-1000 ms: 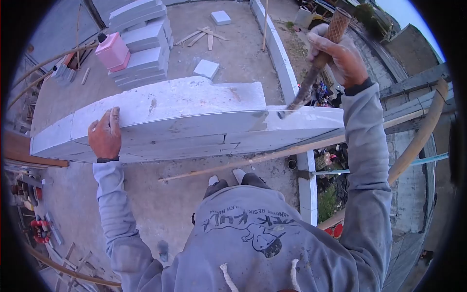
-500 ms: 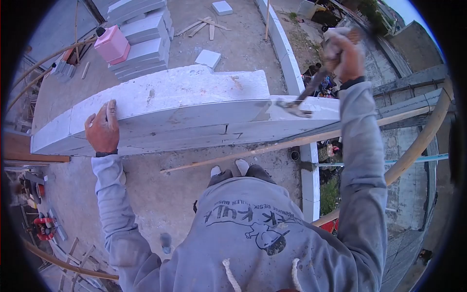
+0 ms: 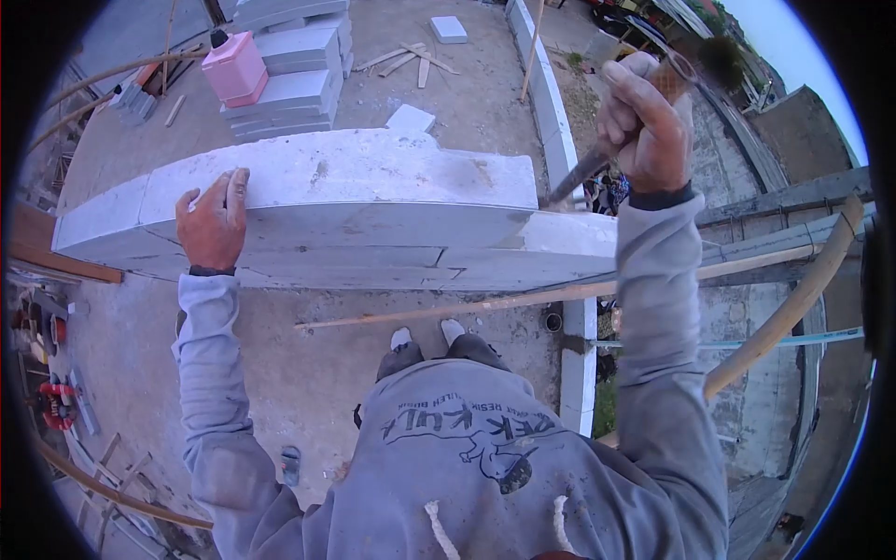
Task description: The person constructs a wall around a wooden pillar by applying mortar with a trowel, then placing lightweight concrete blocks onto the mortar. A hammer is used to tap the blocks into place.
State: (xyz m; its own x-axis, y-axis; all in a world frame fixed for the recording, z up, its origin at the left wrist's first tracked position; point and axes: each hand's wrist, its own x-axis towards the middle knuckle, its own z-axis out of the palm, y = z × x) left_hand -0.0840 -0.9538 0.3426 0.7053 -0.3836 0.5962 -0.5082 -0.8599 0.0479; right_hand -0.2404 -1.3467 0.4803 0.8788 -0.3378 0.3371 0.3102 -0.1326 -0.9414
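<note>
My left hand (image 3: 213, 222) rests on the near top edge of a white block wall (image 3: 373, 177), fingers laid over the top face. My right hand (image 3: 649, 126) is raised beyond the wall's right part, wrapped round the brown grip of a hammer (image 3: 581, 175). Its dark shaft slants down and left to the end of the upper block course. There the hammer's head is mostly hidden against the block's corner. To the right of that corner the wall steps down to a lower block (image 3: 569, 233).
Behind the wall stand stacked white blocks (image 3: 294, 89) with a pink jerrycan (image 3: 235, 70) on them. A wooden pole (image 3: 467, 308) crosses on my side of the wall. At the right is a thicker curved pole (image 3: 793, 308). A sandal (image 3: 290, 465) lies on the floor.
The hammer has shifted slightly left and its head now meets the upper block's end; earlier it was blurred over the lower block. My left hand stays on the wall while the view has shifted.
</note>
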